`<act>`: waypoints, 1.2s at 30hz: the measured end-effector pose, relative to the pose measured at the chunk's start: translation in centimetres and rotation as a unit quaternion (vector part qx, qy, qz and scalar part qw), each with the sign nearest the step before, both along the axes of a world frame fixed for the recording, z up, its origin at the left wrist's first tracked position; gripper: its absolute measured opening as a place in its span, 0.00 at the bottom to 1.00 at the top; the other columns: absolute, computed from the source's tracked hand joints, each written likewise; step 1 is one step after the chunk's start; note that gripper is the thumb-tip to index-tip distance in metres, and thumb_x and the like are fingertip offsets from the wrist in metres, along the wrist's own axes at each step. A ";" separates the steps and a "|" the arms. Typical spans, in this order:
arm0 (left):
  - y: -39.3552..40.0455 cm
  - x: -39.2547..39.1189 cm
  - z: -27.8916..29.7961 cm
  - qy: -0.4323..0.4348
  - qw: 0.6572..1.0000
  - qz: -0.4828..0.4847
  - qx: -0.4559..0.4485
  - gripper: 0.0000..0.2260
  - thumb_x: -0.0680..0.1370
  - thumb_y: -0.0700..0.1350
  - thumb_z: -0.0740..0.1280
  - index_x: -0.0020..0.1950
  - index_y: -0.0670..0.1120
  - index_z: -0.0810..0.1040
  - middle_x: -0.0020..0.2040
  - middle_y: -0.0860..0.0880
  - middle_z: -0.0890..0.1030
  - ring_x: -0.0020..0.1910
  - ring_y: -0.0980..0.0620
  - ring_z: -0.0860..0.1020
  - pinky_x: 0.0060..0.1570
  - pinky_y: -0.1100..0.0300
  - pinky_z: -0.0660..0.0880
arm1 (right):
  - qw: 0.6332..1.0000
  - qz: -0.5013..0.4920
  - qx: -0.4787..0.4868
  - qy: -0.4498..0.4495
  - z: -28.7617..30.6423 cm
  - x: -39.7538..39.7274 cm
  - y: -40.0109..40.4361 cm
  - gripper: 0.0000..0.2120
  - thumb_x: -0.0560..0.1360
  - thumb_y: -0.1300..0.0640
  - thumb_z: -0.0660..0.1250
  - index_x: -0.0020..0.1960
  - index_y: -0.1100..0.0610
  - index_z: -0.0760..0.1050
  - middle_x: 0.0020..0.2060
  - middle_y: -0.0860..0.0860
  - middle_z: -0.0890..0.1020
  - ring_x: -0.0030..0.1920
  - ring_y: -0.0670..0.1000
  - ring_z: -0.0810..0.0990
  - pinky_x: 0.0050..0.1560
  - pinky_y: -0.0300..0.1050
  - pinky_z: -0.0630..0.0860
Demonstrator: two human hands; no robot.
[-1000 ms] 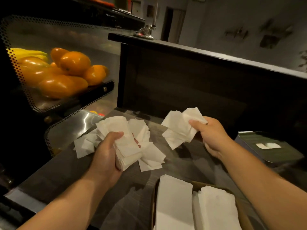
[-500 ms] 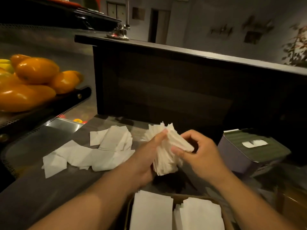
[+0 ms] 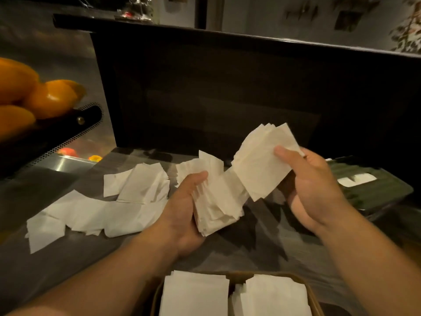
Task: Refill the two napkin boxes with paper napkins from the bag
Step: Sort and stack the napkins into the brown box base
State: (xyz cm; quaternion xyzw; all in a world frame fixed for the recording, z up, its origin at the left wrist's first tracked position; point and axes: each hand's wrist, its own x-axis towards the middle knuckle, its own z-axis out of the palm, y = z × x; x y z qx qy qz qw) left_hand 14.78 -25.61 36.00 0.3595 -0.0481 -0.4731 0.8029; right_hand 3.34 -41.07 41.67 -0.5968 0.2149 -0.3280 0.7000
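A person's left hand grips a thick, uneven stack of paper napkins above the table, thumb curled over the top sheets, while the right hand pinches a second bunch of napkins between thumb and fingers and lifts it up and to the right. Half a second earlier both hands pressed a single wad together at the centre; it has now been split into two bundles that touch only at their lower corners. The separation suggests the person is sorting or squaring the napkins into box-sized portions before loading. Loose napkins lie scattered across the table to the left, unchanged in position. A green napkin box, lid on and a white sheet showing through its slot, sits just beyond the right hand. At the near edge, an open brown box already carries two flat napkin stacks side by side. Orange fruit fills a tray at far left.
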 end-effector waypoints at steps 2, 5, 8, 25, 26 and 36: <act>0.0 -0.2 0.1 0.006 0.999 -0.021 -0.025 0.24 0.66 0.55 0.71 0.61 0.52 0.78 0.53 0.43 0.85 0.49 0.42 0.85 0.41 0.47 0.82 | 0.999 0.003 0.039 -0.026 0.9 -0.5 -0.4 0.14 0.76 0.51 0.69 0.60 0.53 0.79 0.51 0.51 0.87 0.53 0.51 0.86 0.53 0.51 0.83; 0.0 -0.3 -0.3 -0.005 0.996 -0.063 -0.066 0.29 0.65 0.53 0.78 0.65 0.50 0.78 0.59 0.42 0.83 0.55 0.40 0.82 0.50 0.44 0.80 | 0.995 0.041 0.082 -0.038 1.3 -1.3 -0.4 0.25 0.69 0.45 0.71 0.64 0.54 0.80 0.57 0.56 0.85 0.57 0.58 0.85 0.59 0.58 0.80; 0.2 0.0 -1.0 -0.030 0.994 -0.065 -0.087 0.38 0.54 0.49 0.83 0.64 0.50 0.78 0.58 0.41 0.82 0.54 0.39 0.83 0.50 0.42 0.79 | 0.987 0.099 0.128 -0.013 0.9 -1.5 -0.1 0.22 0.69 0.45 0.70 0.61 0.54 0.81 0.55 0.57 0.86 0.56 0.60 0.85 0.60 0.60 0.79; 0.6 -0.3 0.0 -0.013 0.996 -0.025 -0.087 0.25 0.69 0.49 0.68 0.67 0.51 0.74 0.55 0.42 0.84 0.51 0.40 0.84 0.44 0.45 0.81 | 0.987 0.107 0.120 -0.017 1.0 -1.0 -0.2 0.20 0.77 0.49 0.65 0.66 0.54 0.76 0.56 0.56 0.86 0.55 0.57 0.86 0.51 0.56 0.84; 0.6 -0.4 0.0 -0.013 0.995 -0.037 -0.087 0.24 0.71 0.50 0.67 0.67 0.51 0.73 0.55 0.41 0.84 0.52 0.40 0.84 0.45 0.45 0.81 | 0.982 0.142 0.119 -0.043 1.8 -1.5 -0.3 0.22 0.76 0.48 0.64 0.68 0.54 0.76 0.56 0.56 0.86 0.55 0.56 0.86 0.48 0.54 0.85; 0.3 -0.8 -0.3 -0.037 0.982 -0.184 -0.005 0.24 0.70 0.57 0.71 0.64 0.51 0.80 0.59 0.41 0.82 0.55 0.39 0.81 0.53 0.43 0.78 | 0.970 0.182 -0.135 0.086 1.2 -1.4 1.1 0.08 0.78 0.53 0.66 0.56 0.50 0.80 0.49 0.47 0.87 0.52 0.48 0.86 0.47 0.43 0.84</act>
